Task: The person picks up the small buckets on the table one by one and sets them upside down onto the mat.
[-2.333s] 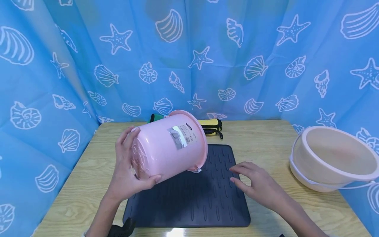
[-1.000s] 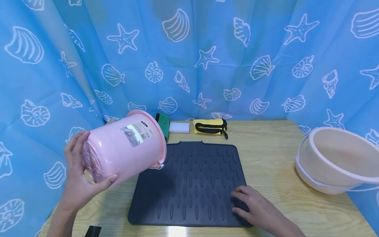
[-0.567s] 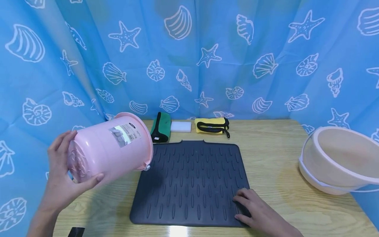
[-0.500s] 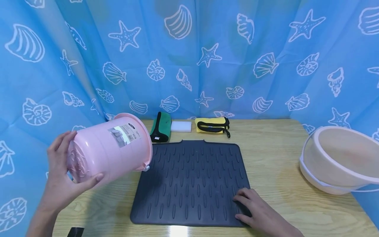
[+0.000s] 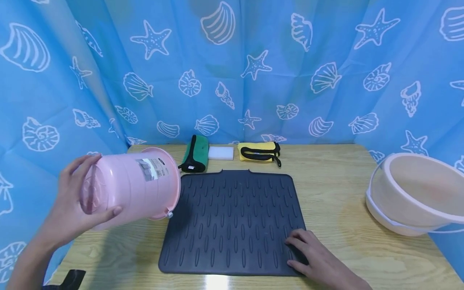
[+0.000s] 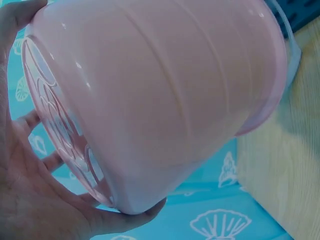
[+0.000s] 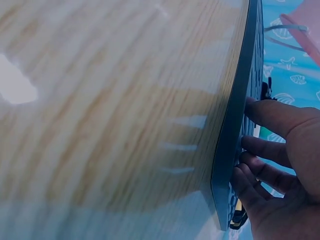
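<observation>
My left hand grips a pink plastic bucket by its base, fingers on the far side and thumb along the near side. Tipped on its side, the bucket points its mouth to the right; a printed label faces up. In the left wrist view, the thumb and fingers span the patterned bottom of the bucket. My right hand rests its fingertips on the front right corner of a dark ridged mat, fingers bent loosely. The right wrist view has those fingertips on the mat's top, close to its edge.
A cream bucket with a thin handle stands at the table's right side. Behind the mat lie a green rolled cloth, a white sponge-like block and a yellow rolled cloth. A blue shell-patterned curtain encloses the wooden table.
My left hand has carried the pink bucket left off the middle of the mat, then slightly lower. My right hand has come down onto the mat's corner and stayed there.
</observation>
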Available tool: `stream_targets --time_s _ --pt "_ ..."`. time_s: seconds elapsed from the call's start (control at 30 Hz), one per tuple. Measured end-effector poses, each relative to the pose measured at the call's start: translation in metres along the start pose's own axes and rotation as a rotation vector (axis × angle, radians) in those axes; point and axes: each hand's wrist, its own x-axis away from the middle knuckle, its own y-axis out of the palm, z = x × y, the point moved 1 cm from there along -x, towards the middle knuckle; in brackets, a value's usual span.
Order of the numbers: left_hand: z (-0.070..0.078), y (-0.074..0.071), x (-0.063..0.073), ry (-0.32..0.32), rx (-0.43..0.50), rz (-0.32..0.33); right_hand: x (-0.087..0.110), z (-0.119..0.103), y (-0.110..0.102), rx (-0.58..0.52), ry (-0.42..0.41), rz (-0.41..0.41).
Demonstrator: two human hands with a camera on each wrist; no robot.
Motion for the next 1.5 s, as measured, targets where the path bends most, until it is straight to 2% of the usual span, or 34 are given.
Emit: stream_targets --time_s 0.23,0.43,0.67,0.93,1.17,1.33,1.5 --pt "-0.006 0.005 -0.013 -0.040 -0.029 -0.087 0.003 0.002 0.001 0.000 -0.015 0.023" --pt "-0.010 0.020 -0.022 -0.044 0.001 -0.127 0.002 0.001 0.001 -0.003 -0.046 0.031" --pt "-0.017 0.039 -0.028 -0.050 -0.016 -0.175 0.002 -0.002 0.006 0.001 -0.048 0.041" --pt "-0.017 0.050 -0.038 0.032 0.024 -0.201 0.003 -0.002 0.007 -0.016 -0.009 0.037" --pt "-0.012 0.054 -0.049 0.075 0.045 -0.266 0.005 0.000 0.006 -0.006 -0.025 0.063" --pt "-0.006 0.061 -0.058 0.121 0.072 -0.284 0.006 0.001 0.005 -0.010 -0.017 0.059" --pt "0.003 0.070 -0.068 0.155 0.044 -0.295 0.007 0.002 0.004 -0.013 -0.010 0.051"
